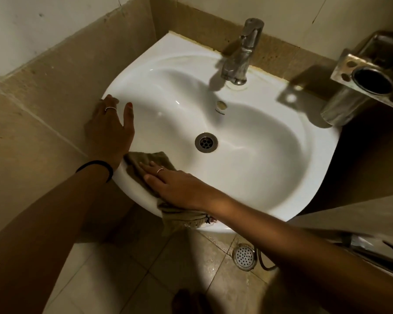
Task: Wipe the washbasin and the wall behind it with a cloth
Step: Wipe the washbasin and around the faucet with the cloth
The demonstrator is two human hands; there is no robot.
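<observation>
Left hand [110,128], fingers straight, rests flat on the washbasin's [270,177] left rim. Right hand [175,186], fingers extended and holding nothing pinched, presses the cloth [145,162] onto the near-left rim; one end hangs over the front edge. The wall [213,17] lies beyond the tap [243,53], unwiped.

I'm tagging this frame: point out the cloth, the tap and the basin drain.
cloth [150,160], head view, on its flat upper fold.
tap [238,57], head view, mid-body.
basin drain [206,142], head view, on its grate.
</observation>
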